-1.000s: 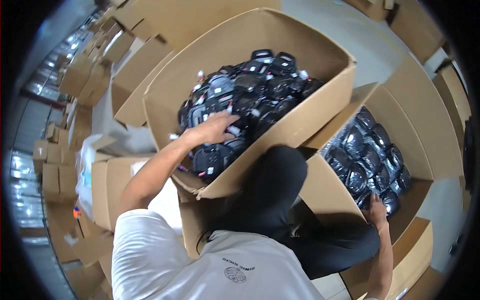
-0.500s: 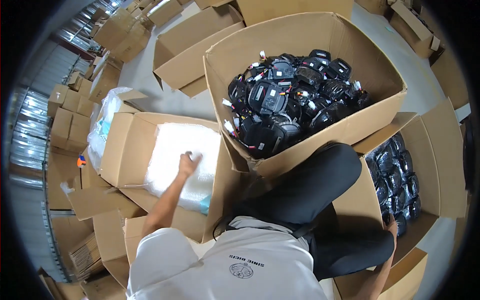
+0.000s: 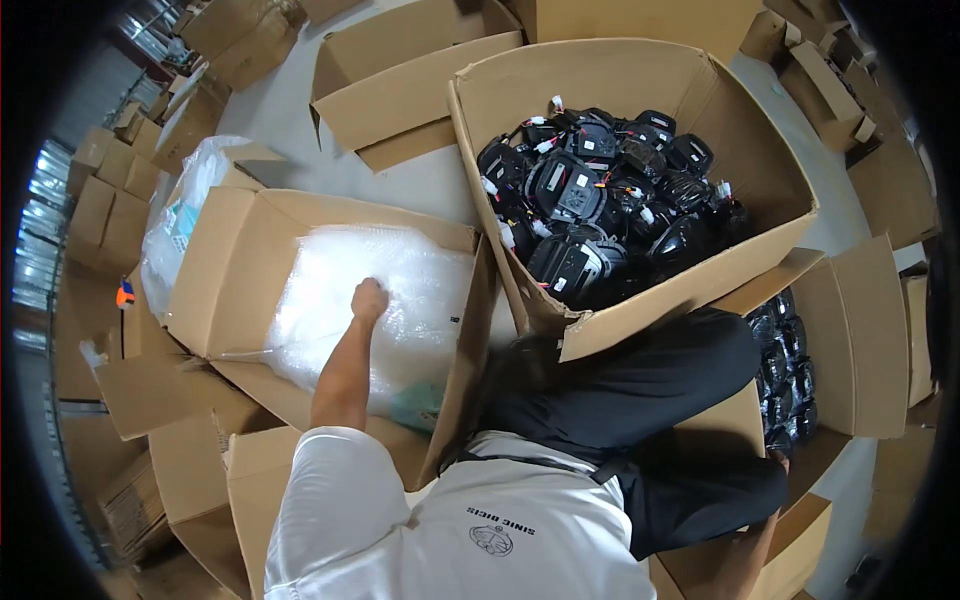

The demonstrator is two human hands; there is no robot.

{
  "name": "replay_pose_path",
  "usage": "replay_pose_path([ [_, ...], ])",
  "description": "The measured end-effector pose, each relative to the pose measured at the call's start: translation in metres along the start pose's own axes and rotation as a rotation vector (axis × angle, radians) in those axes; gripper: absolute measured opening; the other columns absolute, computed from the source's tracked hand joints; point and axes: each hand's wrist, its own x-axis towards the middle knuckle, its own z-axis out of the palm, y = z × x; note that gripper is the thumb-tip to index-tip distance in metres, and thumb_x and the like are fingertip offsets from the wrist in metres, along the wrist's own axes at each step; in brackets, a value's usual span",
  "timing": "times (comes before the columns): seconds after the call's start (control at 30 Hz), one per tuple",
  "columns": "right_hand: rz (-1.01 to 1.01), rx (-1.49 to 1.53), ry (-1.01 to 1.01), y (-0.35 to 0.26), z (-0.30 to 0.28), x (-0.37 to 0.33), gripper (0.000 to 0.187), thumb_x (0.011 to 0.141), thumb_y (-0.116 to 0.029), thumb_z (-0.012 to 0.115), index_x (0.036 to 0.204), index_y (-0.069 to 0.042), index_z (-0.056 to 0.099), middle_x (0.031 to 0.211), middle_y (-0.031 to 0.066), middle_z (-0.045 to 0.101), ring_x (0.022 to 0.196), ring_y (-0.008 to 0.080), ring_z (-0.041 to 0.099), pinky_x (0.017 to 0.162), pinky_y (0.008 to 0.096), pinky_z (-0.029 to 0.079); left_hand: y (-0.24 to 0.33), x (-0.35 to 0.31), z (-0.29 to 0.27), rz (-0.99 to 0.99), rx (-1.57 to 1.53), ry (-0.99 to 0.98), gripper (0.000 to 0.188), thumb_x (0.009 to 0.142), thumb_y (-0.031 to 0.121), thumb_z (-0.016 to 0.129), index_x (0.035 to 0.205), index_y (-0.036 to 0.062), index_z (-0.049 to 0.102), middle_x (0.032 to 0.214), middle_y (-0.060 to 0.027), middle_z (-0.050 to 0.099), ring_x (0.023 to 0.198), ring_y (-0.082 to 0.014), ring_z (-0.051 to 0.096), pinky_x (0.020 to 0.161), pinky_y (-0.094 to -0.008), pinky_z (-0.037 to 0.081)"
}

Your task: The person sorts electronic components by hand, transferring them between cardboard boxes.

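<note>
Head view: left hand (image 3: 369, 301), fingers curled, pinch unclear, over bubble wrap (image 3: 422, 290); tugging could tear it; right hand (image 3: 781, 460): fingers mostly hidden, cannot tell.

The left hand (image 3: 370, 299) has left the black plastic parts (image 3: 571, 193), near the left edge of the big carton (image 3: 680, 280). Now it is over the bubble wrap (image 3: 420, 275), in from the edges of the other carton (image 3: 232, 265), with its fingers curled. The knee now hides more of the right hand (image 3: 781, 459).
</note>
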Motion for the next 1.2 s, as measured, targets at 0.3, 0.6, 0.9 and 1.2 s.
replay_pose_path([
  [0.3, -0.153, -0.386, -0.129, -0.043, 0.037, -0.019, 0.032, 0.096, -0.023, 0.066, 0.103, 0.007, 0.067, 0.087, 0.0108, 0.070, 0.076, 0.0164, 0.060, 0.071, 0.0330, 0.049, 0.000, -0.096, -0.173, 0.341, -0.374, 0.809, 0.030, 0.093, 0.026, 0.061, 0.082, -0.0022, 0.066, 0.075, -0.0256, 0.063, 0.070, -0.0409, 0.064, 0.066, -0.0483, 0.048],
  [0.6, -0.607, -0.520, -0.211, -0.221, 0.148, -0.056, 0.029, 0.097, -0.013, 0.061, 0.117, 0.008, 0.063, 0.103, 0.0129, 0.068, 0.098, 0.0186, 0.062, 0.090, 0.0322, 0.048, 0.078, -0.149, -0.338, 0.518, -0.218, 0.736, 0.039, 0.086, 0.025, 0.076, 0.070, -0.0023, 0.054, 0.058, -0.0107, 0.047, 0.056, -0.0151, 0.047, 0.054, -0.0346, 0.039],
  [0.9, -0.999, -0.434, -0.612, -0.340, 0.281, -0.214, 0.034, 0.083, -0.014, 0.075, 0.113, 0.000, 0.067, 0.105, 0.0170, 0.072, 0.101, 0.0297, 0.069, 0.088, 0.0372, 0.054, 0.230, -0.300, -0.427, 0.934, -0.179, 0.553, 0.029, 0.088, 0.020, 0.074, 0.078, -0.0021, 0.059, 0.064, 0.0025, 0.049, 0.063, -0.0062, 0.042, 0.055, -0.0281, 0.038],
  [1.2, -1.280, -0.085, -0.218, -0.361, 0.474, -0.320, 0.106, 0.078, -0.029, 0.079, 0.151, 0.011, 0.013, 0.151, 0.0341, 0.028, 0.134, 0.0434, 0.043, 0.107, 0.0515, 0.040, 0.420, -0.392, -0.435, 1.371, -0.025, 0.657, 0.034, 0.091, 0.027, 0.070, 0.089, -0.0069, 0.068, 0.066, -0.0113, 0.061, 0.064, -0.0130, 0.054, 0.062, -0.0349, 0.046],
])
